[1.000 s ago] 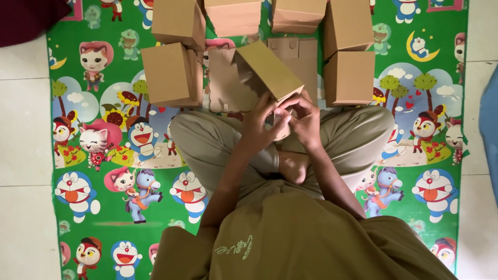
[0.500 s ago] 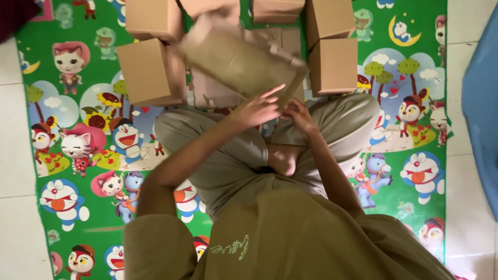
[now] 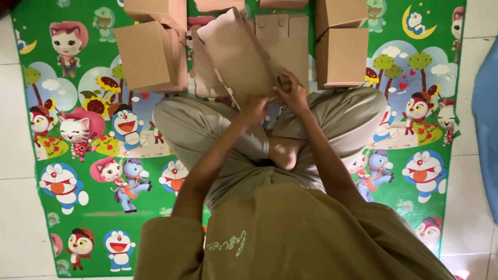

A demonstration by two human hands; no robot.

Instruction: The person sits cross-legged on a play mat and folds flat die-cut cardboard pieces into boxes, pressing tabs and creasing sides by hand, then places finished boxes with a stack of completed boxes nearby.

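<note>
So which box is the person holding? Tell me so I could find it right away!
Look at the green cartoon play mat, then at the person sitting cross-legged in the middle. Just past their knees, both hands, the left hand and the right hand, grip a brown cardboard box. Unlike the closed box and other boxes resting on the mat around it, this one is lifted and tilted.

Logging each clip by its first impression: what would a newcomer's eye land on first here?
First, the bright green cartoon mat spread over the pale tile floor. Next, at top centre, the left hand and right hand, each with a grip on a half-folded cardboard box held above crossed legs. Finished cardboard boxes sit around it, one to the left and one to the right.
</note>
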